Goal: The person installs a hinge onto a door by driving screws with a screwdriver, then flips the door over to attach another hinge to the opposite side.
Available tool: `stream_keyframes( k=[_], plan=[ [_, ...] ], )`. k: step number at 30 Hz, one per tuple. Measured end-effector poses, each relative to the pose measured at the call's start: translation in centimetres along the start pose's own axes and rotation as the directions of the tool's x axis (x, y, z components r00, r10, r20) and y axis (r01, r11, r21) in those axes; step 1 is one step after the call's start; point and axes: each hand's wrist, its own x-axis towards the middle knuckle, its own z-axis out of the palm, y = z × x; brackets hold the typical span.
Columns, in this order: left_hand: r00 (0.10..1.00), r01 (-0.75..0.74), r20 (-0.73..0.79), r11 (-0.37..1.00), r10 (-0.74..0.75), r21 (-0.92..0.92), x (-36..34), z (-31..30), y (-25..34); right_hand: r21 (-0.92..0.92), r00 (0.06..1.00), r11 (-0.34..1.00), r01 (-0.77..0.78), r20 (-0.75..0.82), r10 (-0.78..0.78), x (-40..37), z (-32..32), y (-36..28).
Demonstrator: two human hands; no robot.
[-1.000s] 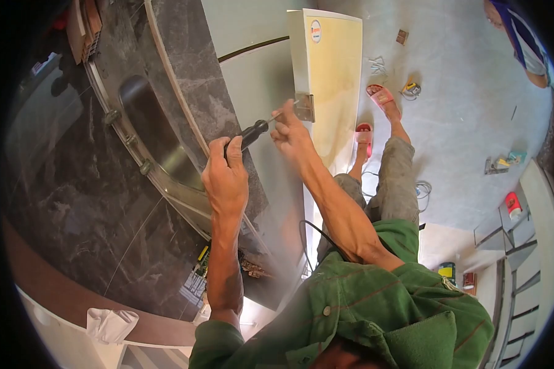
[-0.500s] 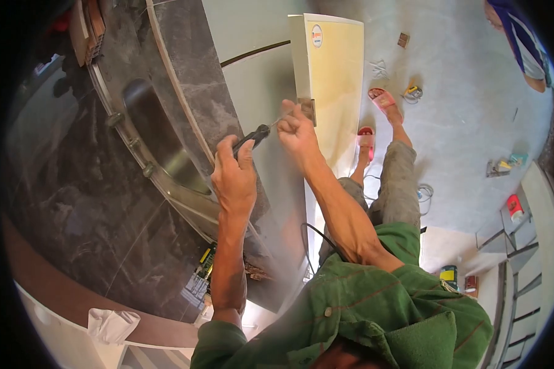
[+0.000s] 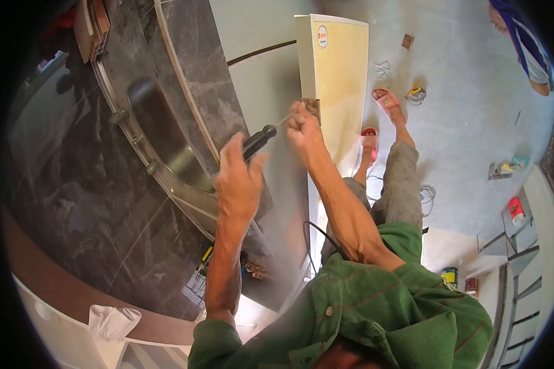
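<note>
A screwdriver (image 3: 260, 142) with a black handle slants between my two hands, its thin shaft pointing at the edge of a cabinet door (image 3: 341, 86). Around the handle my left hand (image 3: 239, 181) is loosely closed, thumb and fingers a little apart and blurred. My right hand (image 3: 305, 129) is closed with curled fingers where the shaft ends; what they pinch is hidden. Right beside those fingers a metal hinge (image 3: 312, 107) sits on the door edge. The door has a pale yellow face and a round sticker.
A dark stone countertop (image 3: 74, 184) with a sink (image 3: 166, 132) lies on the left. On the floor are a tape measure (image 3: 416, 94), a cable (image 3: 427, 195) and a red can (image 3: 516, 211). A white cloth (image 3: 112, 322) lies lower left. Another person's leg (image 3: 526, 46) shows at upper right.
My left fingers have loosened and spread around the screwdriver handle. My right hand stays by the hinge. The whole view has shifted slightly.
</note>
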Motion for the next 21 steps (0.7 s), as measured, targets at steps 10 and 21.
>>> stream_keyframes(
  k=[10, 21],
  plan=[
    [0.976, 0.201, 0.093, 0.980, -0.198, -0.016, 0.8, -1.2, 1.1, -0.001, 1.000, 1.000, -0.009, -0.017, 0.009, -0.4, 0.4, -0.6],
    [0.901, 0.360, 0.295, 0.928, -0.318, -0.099, 1.3, -2.6, 1.9, 0.192, 0.968, 0.957, -0.219, 0.170, 0.187, 0.2, -1.4, -1.0]
  ],
)
